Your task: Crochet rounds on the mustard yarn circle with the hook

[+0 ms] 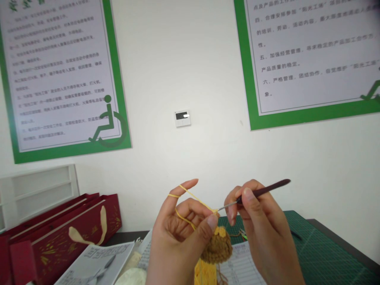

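Note:
My left hand (181, 233) is raised in front of me, pinching a small brown and yellow crocheted piece (218, 245) between thumb and fingers. Yellow yarn (192, 196) is looped over its raised index finger and runs to the work. My right hand (261, 225) is closed on a crochet hook (261, 192) with a dark red-brown handle; the hook's metal tip meets the yarn at the top of the piece.
Below lie a green cutting mat (320, 253), printed papers (97, 263) and dark red gift bags (59, 233) at the left. A white wall carries two green-framed posters (59, 75) and a small thermostat (182, 118).

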{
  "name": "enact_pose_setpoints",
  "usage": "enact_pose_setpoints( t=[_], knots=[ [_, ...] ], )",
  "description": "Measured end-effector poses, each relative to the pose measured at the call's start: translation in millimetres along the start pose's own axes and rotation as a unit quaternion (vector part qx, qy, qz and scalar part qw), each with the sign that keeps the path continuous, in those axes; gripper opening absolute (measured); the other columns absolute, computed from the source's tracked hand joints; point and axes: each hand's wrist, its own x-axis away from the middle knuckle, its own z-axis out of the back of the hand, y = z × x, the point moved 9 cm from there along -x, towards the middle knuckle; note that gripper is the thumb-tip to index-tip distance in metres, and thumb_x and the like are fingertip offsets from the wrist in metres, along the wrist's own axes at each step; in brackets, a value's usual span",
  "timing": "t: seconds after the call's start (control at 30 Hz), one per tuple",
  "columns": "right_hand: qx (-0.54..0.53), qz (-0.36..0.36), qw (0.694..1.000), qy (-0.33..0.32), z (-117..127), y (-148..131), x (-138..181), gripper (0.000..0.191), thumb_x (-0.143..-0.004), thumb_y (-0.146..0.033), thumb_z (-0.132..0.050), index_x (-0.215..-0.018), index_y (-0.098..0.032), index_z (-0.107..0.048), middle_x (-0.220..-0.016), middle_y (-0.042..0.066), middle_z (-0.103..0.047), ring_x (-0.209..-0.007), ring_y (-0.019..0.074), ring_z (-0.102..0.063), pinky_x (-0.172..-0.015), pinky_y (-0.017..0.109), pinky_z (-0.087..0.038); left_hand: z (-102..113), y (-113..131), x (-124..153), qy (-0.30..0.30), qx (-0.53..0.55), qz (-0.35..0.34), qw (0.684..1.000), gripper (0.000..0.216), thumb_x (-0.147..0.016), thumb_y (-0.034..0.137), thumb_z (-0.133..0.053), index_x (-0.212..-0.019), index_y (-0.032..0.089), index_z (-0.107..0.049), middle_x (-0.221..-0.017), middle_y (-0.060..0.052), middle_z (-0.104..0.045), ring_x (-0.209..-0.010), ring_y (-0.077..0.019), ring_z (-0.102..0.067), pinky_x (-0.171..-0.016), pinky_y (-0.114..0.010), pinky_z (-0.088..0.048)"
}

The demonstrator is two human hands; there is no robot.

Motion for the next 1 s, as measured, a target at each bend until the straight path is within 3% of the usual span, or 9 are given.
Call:
enact_pose_setpoints(
  t=[0.2, 0.3, 0.47, 0.67, 0.83, 1.0],
  knots=[
    [0.126, 0.201, 0.971, -0.021, -5.3, -38.3, 17.0, 0.013, -0.106, -0.018, -0.051, -0.107, -0.026, -0.062, -0.084, 0.0, -0.066, -0.073, 0.0134, -0.064, -0.067, 0.028, -0.054, -1.6, 3.7, 1.5, 0.006, 0.005, -0.013, 1.0, 0.064, -0.071, 0.009, -0.09, -0.129, 0.018, -0.064, -0.065, 0.002, -0.072, -0.061, -0.0125, -0.061, -0.06, -0.021, -0.046],
    [0.133, 0.249, 0.958, -0.045, -12.9, -43.2, 21.0, 0.022, -0.099, -0.01, -0.058, -0.112, -0.026, -0.065, -0.083, 0.001, -0.068, -0.076, 0.0173, -0.067, -0.066, 0.032, -0.056, -1.9, 1.6, 2.0, 0.002, 0.024, 0.001, 1.0, 0.072, -0.069, 0.01, -0.092, -0.135, 0.018, -0.061, -0.065, 0.002, -0.072, -0.061, -0.0132, -0.063, -0.062, -0.022, -0.048],
    [0.138, 0.245, 0.959, -0.036, -14.7, -33.2, 18.0, 0.03, -0.088, -0.004, -0.068, -0.104, -0.029, -0.071, -0.091, 0.002, -0.073, -0.084, 0.0202, -0.071, -0.07, 0.035, -0.059, -1.7, -3.0, 2.0, -0.015, 0.054, 0.023, 0.998, 0.088, -0.071, 0.014, -0.093, -0.147, 0.022, -0.05, -0.066, 0.003, -0.072, -0.06, -0.0133, -0.063, -0.063, -0.024, -0.05],
    [0.127, 0.266, 0.955, 0.022, -11.4, -27.0, 29.7, 0.035, -0.092, -0.005, -0.066, -0.113, -0.033, -0.07, -0.105, 0.003, -0.079, -0.094, 0.0231, -0.074, -0.078, 0.042, -0.061, -6.9, -10.0, 1.7, -0.072, 0.072, 0.06, 0.993, 0.094, -0.072, 0.008, -0.09, -0.152, 0.022, -0.042, -0.074, -0.001, -0.077, -0.067, -0.016, -0.068, -0.066, -0.026, -0.051],
    [0.077, 0.219, 0.97, 0.072, -4.6, -23.0, 23.6, 0.021, -0.095, -0.009, -0.066, -0.102, -0.028, -0.072, -0.091, 0.002, -0.076, -0.089, 0.0203, -0.076, -0.076, 0.036, -0.063, -10.8, -11.4, 2.9, -0.103, 0.08, 0.077, 0.988, 0.089, -0.077, 0.009, -0.086, -0.152, 0.021, -0.04, -0.08, -0.003, -0.078, -0.068, -0.0154, -0.066, -0.066, -0.027, -0.049],
    [0.05, 0.199, 0.976, 0.076, -5.0, -22.2, 17.4, 0.015, -0.096, -0.011, -0.067, -0.098, -0.025, -0.071, -0.091, 0.0, -0.075, -0.089, 0.0142, -0.076, -0.079, 0.027, -0.063, -12.2, -11.3, 3.2, -0.109, 0.095, 0.083, 0.986, 0.084, -0.078, 0.009, -0.085, -0.151, 0.02, -0.045, -0.084, -0.005, -0.079, -0.076, -0.0163, -0.067, -0.075, -0.028, -0.049]
  ],
)
